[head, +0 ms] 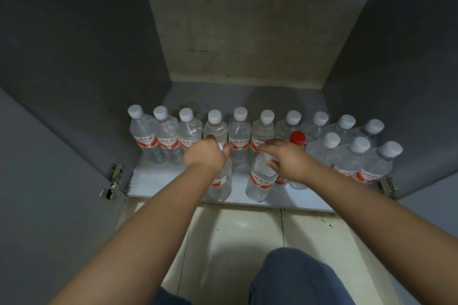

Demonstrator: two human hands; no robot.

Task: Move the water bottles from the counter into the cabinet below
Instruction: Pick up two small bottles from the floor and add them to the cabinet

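While both arms reach into the cabinet, my left hand grips one bottle by its top, my right hand clasps another bottle; capped row just behind.

Clear white-capped water bottles upright in a far row on the cabinet floor, three more near right, two near centre.
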